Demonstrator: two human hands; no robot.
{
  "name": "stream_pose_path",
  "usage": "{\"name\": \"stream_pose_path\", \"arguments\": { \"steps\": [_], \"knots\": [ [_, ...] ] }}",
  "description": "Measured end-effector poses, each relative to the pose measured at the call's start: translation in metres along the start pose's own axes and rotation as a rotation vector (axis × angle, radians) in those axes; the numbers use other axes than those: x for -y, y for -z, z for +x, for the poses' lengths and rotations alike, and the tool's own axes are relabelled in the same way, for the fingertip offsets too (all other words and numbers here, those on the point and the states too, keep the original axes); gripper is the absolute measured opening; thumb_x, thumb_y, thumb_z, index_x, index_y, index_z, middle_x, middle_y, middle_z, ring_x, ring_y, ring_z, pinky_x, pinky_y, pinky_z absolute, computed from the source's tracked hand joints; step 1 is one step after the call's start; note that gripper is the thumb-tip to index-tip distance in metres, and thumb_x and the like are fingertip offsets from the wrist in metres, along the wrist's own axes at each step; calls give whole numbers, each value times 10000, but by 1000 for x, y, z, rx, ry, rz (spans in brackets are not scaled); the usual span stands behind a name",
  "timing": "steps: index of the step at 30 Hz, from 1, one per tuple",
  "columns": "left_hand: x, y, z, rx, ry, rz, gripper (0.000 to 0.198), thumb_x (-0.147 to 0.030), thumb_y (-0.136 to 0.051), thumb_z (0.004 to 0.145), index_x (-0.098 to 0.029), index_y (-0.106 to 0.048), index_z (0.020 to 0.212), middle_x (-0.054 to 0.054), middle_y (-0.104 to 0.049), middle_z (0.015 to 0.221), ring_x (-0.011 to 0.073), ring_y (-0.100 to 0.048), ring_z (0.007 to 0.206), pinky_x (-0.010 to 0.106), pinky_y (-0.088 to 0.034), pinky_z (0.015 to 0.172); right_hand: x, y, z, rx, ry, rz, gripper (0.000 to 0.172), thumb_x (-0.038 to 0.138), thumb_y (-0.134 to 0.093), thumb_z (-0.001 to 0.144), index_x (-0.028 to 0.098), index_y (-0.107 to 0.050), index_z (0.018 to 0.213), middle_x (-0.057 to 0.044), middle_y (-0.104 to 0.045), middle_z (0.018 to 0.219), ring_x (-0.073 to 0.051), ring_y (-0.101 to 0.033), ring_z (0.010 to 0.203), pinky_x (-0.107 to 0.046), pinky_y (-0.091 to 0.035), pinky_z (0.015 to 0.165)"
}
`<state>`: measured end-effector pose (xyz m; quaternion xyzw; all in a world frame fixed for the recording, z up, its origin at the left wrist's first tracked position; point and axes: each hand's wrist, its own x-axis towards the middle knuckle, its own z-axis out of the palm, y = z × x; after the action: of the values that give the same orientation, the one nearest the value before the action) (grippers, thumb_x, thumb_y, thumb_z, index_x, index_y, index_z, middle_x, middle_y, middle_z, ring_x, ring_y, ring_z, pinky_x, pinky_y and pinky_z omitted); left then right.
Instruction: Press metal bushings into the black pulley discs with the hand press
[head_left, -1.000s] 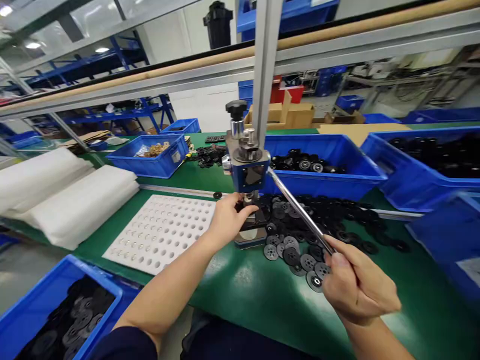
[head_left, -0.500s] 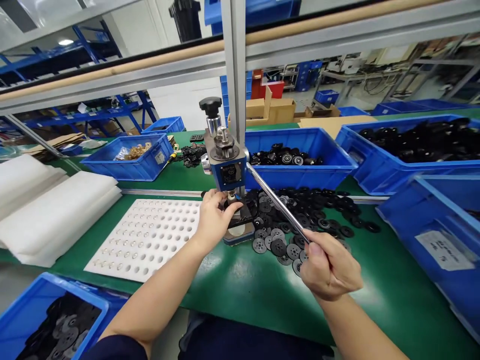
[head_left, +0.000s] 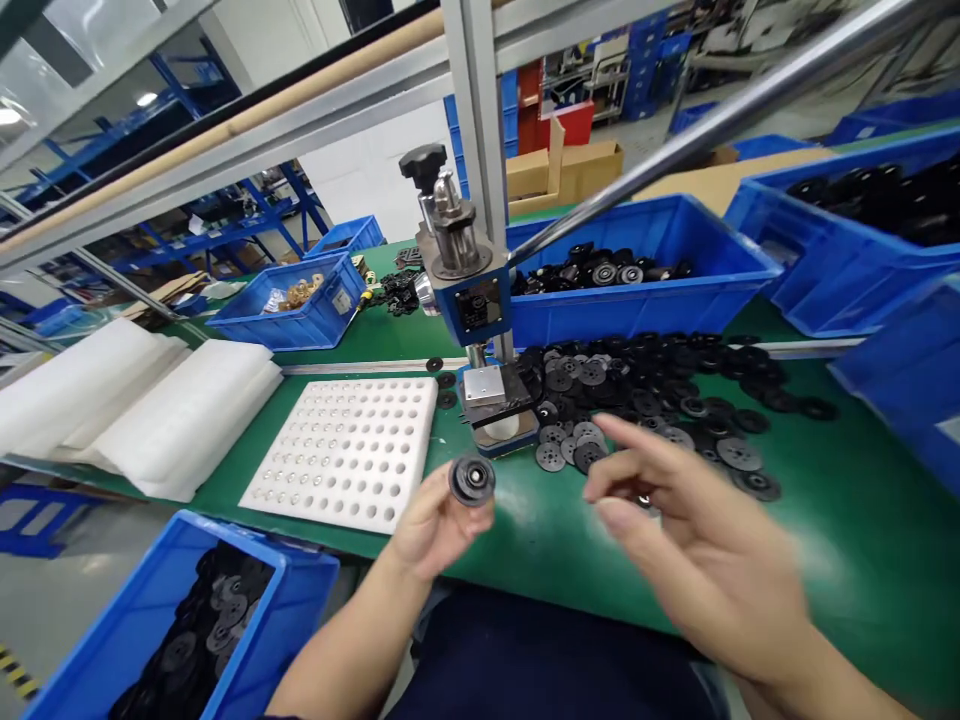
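My left hand [head_left: 439,525] pinches a black round wheel [head_left: 472,480] with a shiny metal centre, held up above the table in front of the press. My right hand [head_left: 682,540] is off to the right, its fingers apart and curved, slightly blurred, with nothing visible in them. Behind the hands stands the blue arbor press [head_left: 474,300]. A bare metal block [head_left: 484,385] sits on its base, and its long steel lever [head_left: 637,165] points up to the right. Loose black discs [head_left: 592,372] lie heaped beside the press, close to my right hand.
Left of the press lies a white foam tray [head_left: 405,480] with rows of holes, some holding small metal parts. Blue bins stand behind, including one of black wheels [head_left: 637,310] and one of brass-coloured parts [head_left: 322,330]. Another bin [head_left: 311,570] of black discs is lower left.
My right hand has let go of the lever, which has swung up. My left hand has come away from the press towards me, now with the black wheel in it. The view has shifted.
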<state>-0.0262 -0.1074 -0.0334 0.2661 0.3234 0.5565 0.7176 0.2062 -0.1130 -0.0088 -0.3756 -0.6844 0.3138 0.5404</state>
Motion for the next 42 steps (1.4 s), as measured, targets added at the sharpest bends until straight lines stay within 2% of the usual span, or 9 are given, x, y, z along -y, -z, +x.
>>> {"name": "stream_pose_path", "arguments": {
  "steps": [4, 8, 18, 23, 27, 30, 33, 36, 42],
  "knots": [
    [35, 19, -21, 17, 236, -219, 252, -350, -795, 778, -133, -666, 781, 22, -601, 699, 98, -482, 557, 208, -354, 498, -28, -39, -15, 317, -50, -10, 470, 266, -576, 949, 229, -495, 1410, -28, -664, 908, -112, -590, 695, -260, -539, 660],
    [52, 34, -26, 20, 332, -289, 215, -307, -798, 786, -117, -702, 810, 25, -618, 713, 85, -510, 563, 192, -391, 520, -29, -56, -21, 391, -20, -21, 430, 259, -528, 967, 189, -497, 1390, -32, -677, 883, -116, -598, 689, -257, -521, 648],
    [65, 42, -23, 24, 300, -15, 295, -387, -789, 792, -132, -708, 917, 68, -660, 835, 133, -586, 692, 221, -457, 597, -22, -48, -20, 582, -64, -195, 427, 364, -691, 852, 206, -594, 1236, -78, -710, 1117, -197, -665, 948, -299, -511, 832],
    [87, 59, -17, 52, 247, 341, 440, -450, -785, 779, -169, -667, 1096, 69, -677, 898, 139, -599, 700, 245, -472, 627, -33, -20, 6, 730, -175, -450, 189, 328, -739, 743, 196, -682, 867, -15, -715, 796, -157, -646, 700, -231, -449, 617],
    [99, 72, -12, -67, 130, 568, 565, -595, -765, 728, -154, -648, 1061, 90, -690, 895, 156, -613, 670, 265, -494, 582, -51, 19, 69, 443, -204, -504, 196, 320, -715, 747, 216, -713, 913, 4, -695, 729, -146, -624, 648, -241, -478, 593],
    [101, 78, -10, -98, 98, 593, 584, -643, -730, 730, -147, -638, 1026, 85, -689, 855, 149, -609, 608, 280, -510, 554, -67, 41, 120, 31, -114, -379, 396, 352, -700, 770, 232, -681, 1147, -48, -733, 946, -194, -676, 827, -315, -559, 719],
    [100, 77, -11, -100, 84, 594, 583, -648, -730, 723, -147, -639, 1007, 85, -697, 849, 147, -614, 594, 286, -521, 554, -81, 47, 143, -195, -48, -204, 570, 385, -651, 814, 208, -561, 1348, -109, -690, 1190, -222, -679, 1013, -379, -577, 854],
    [97, 72, -17, -92, 83, 603, 535, -621, -722, 744, -151, -658, 992, 85, -708, 854, 146, -617, 603, 290, -529, 580, -95, 37, 125, -191, -46, -266, 545, 431, -579, 873, 199, -548, 1365, -123, -692, 1192, -236, -668, 1065, -425, -558, 932],
    [58, 82, -37, -159, -54, 736, 310, -422, -746, 787, -168, -732, 964, 96, -733, 871, 186, -645, 749, 307, -526, 732, -130, 10, 34, 156, -16, -649, 481, 530, -562, 871, 250, -638, 1255, -119, -664, 1258, -322, -598, 1196, -532, -499, 975]
  ]
}}
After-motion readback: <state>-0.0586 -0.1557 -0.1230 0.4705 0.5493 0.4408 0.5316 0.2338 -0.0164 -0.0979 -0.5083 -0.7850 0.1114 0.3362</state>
